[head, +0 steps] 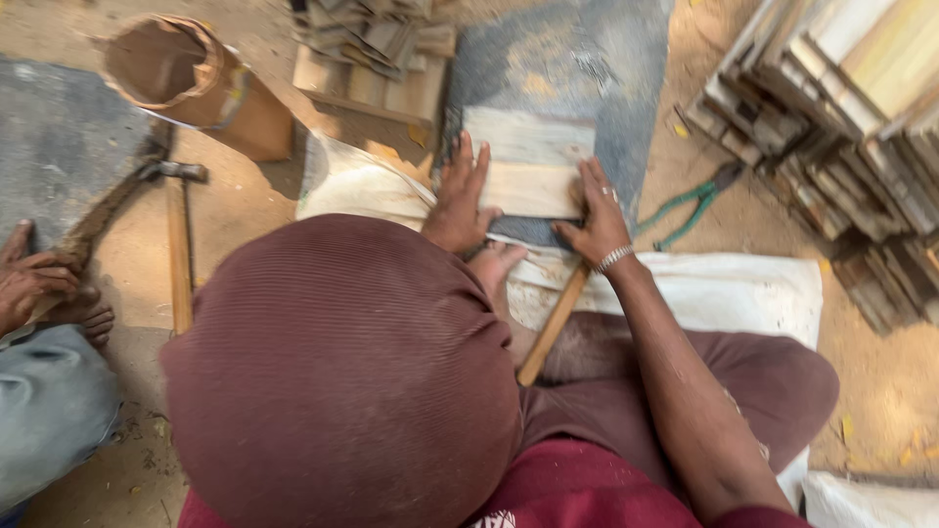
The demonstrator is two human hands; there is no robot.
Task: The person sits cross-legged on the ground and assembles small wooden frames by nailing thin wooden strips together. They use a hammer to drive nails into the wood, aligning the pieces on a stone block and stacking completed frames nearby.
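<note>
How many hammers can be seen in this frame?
1 for certain: a hammer lying on the ground left of the person. A wooden handle below the right hand may be another; its head is hidden.

- My left hand (458, 200) lies flat, palm down, fingers spread and pointing to the top of the frame, just left of centre.
- My right hand (597, 210) presses flat beside it, fingers extended, arm stretching up from the lower right.

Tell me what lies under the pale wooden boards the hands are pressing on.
The pale boards rest on a grey slab, pressed by the left hand and right hand. The slab's surface directly beneath the boards is covered from view.
</note>
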